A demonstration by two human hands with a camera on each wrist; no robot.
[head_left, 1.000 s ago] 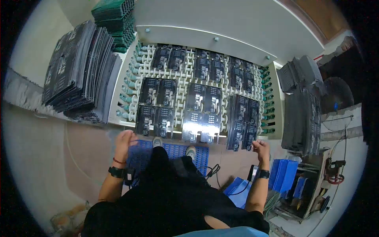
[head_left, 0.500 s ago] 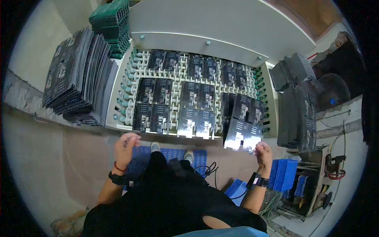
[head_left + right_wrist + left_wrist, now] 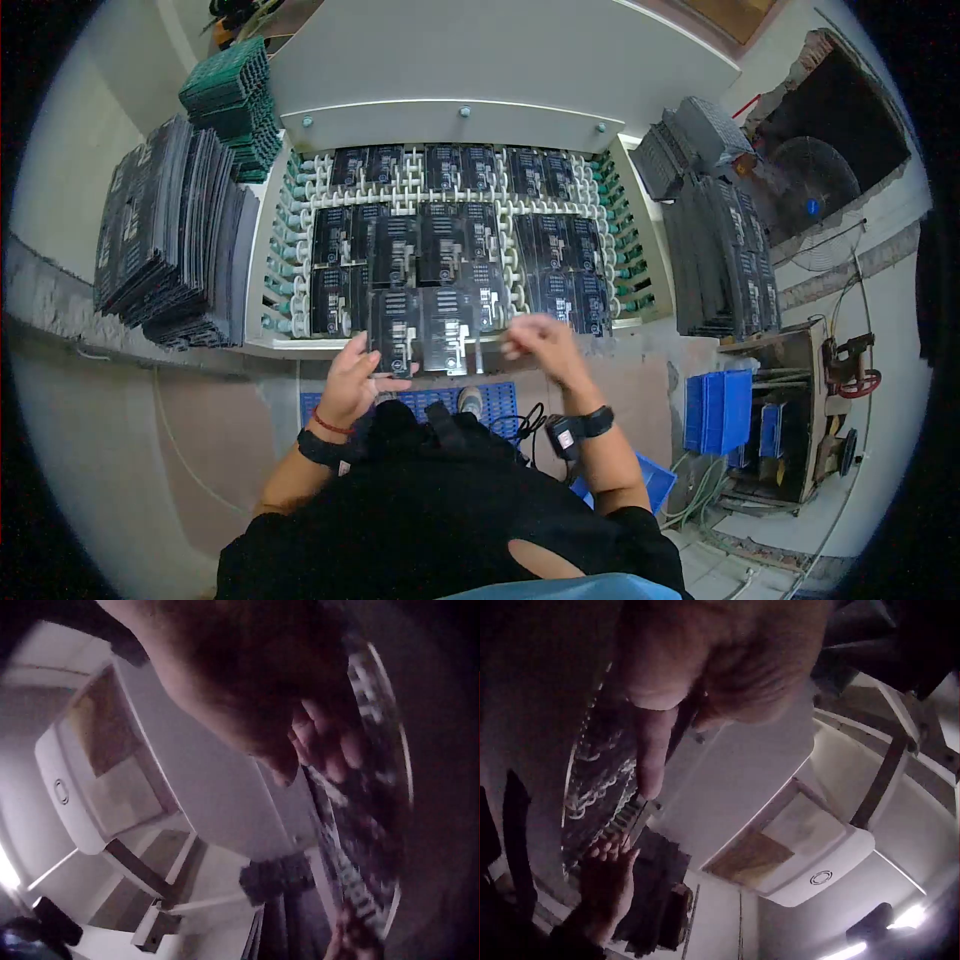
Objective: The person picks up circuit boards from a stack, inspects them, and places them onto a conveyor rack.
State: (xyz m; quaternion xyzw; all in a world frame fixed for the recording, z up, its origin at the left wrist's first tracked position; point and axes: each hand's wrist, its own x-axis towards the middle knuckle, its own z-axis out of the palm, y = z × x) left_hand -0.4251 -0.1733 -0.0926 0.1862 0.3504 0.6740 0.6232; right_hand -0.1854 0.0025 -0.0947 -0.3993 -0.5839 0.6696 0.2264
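Note:
A dark circuit board panel (image 3: 397,335), divided into a grid of printed blocks, is tilted up over the front of a roller conveyor (image 3: 509,298). It overlaps the left and middle columns of similar panels lying on the rollers. My left hand (image 3: 350,382) pinches its lower left corner, thumb above and fingers beneath. In the left wrist view the left hand (image 3: 727,667) looms large, with a thin edge by its fingertip. Just right of the raised panel, my right hand (image 3: 548,350) is blurred, its fingers loosely bent and apart from the panel.
Tall stacks of dark panels stand left (image 3: 165,230) and right (image 3: 715,270) of the conveyor. Green racks (image 3: 235,100) are piled at the back left. A grey machine cover (image 3: 480,60) rises behind the rollers. Blue bins (image 3: 718,412) and a cable (image 3: 530,425) lie lower right.
The panel lifted from the right column by my right hand has moved left, and my left hand now holds it. My right hand has let go and moved left. The head view has shifted.

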